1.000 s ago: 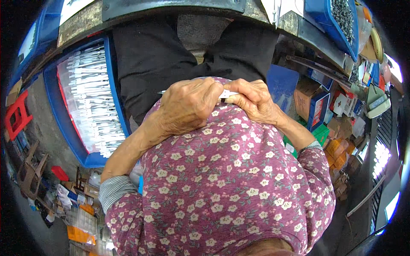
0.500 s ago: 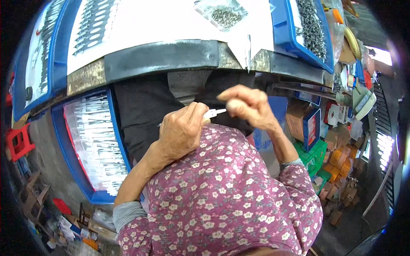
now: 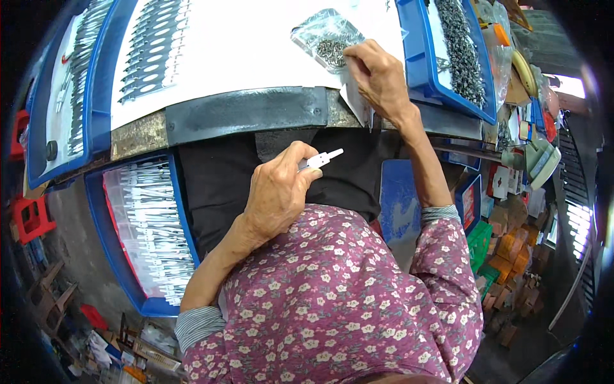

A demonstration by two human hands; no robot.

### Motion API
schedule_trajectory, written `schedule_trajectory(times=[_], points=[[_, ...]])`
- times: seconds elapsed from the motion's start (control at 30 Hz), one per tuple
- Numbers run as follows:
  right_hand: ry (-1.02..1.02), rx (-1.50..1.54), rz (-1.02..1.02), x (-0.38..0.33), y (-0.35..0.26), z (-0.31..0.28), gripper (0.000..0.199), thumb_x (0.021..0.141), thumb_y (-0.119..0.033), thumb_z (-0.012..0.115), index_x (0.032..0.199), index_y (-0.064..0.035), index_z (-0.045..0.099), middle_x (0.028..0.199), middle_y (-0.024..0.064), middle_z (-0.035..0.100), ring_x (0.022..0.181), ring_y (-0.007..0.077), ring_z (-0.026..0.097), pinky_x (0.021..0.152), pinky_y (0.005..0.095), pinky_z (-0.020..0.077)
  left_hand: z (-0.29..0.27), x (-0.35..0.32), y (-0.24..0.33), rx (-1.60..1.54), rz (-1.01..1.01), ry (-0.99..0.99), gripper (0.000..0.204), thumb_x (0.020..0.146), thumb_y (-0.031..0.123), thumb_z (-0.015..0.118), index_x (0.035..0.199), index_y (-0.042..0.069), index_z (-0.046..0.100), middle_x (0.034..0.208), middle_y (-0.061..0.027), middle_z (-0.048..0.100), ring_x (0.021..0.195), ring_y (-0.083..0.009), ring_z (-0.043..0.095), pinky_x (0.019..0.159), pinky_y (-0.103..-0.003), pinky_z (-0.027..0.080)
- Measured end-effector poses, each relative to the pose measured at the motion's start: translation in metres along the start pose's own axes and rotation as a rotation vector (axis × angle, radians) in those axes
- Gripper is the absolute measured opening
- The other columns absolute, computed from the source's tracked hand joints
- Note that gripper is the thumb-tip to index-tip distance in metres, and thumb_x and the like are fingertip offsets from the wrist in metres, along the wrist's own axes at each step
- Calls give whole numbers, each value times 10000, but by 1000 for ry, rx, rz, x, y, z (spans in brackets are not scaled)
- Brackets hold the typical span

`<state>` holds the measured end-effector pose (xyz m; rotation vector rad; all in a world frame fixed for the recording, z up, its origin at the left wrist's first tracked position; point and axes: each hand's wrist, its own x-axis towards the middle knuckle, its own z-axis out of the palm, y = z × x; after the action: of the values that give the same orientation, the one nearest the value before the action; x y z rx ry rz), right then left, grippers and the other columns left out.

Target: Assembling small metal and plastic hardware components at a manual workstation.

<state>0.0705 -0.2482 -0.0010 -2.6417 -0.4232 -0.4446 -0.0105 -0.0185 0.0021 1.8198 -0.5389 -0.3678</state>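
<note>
White plastic: the small part in the left hand is a slim white piece with a narrow tip poking out to the right, held over the lap, below the worktop edge.
Left hand: fingers curled together, pinching the part near its thicker end between thumb and fingertips; only the tip and a short stretch of body show.
Right hand: stretched up onto the worktop, fingertips bunched and pressing into a clear bag of small dark metal bits; whether it has already picked one up I cannot tell.
Bag: lies on the white sheet, near the worktop's front edge, just left of a blue bin full of similar dark pieces.
Left bin: a blue tray beside the knee, packed with rows of white parts.
Handling, as I judge it: the part looks light and stiff, smooth enough to slip, thin at the tip and likely to snap there, so the thick end is the place to grip. The metal bits look tiny and fiddly, best taken by fingertip pinch.
</note>
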Motion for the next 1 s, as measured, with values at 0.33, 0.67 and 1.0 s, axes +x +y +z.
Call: schedule_trajectory(times=[0.33,0.67,1.0], points=[[-88,-283,-65,19,2,18,46,759,-50,580,792,-20,570,714,125,576,607,298,582,549,365,464,0,0,-4,-152,-171,30,182,753,57,599,905,13,508,746,-152,601,679,-281,610,613,-356,464],[-66,304,306,13,9,12,128,817,-105,554,805,14,597,652,0,543,583,59,473,532,214,407,-10,3,2,-474,-316,21,133,795,-10,554,912,-5,490,677,-30,559,604,-61,508,554,-215,420],[-77,702,434,2,-19,1,147,832,-152,576,827,-5,591,659,-43,488,566,20,394,497,169,305,-15,22,-2,-652,-280,84,102,865,32,470,963,6,461,698,-24,545,528,-28,456,420,-155,349]])
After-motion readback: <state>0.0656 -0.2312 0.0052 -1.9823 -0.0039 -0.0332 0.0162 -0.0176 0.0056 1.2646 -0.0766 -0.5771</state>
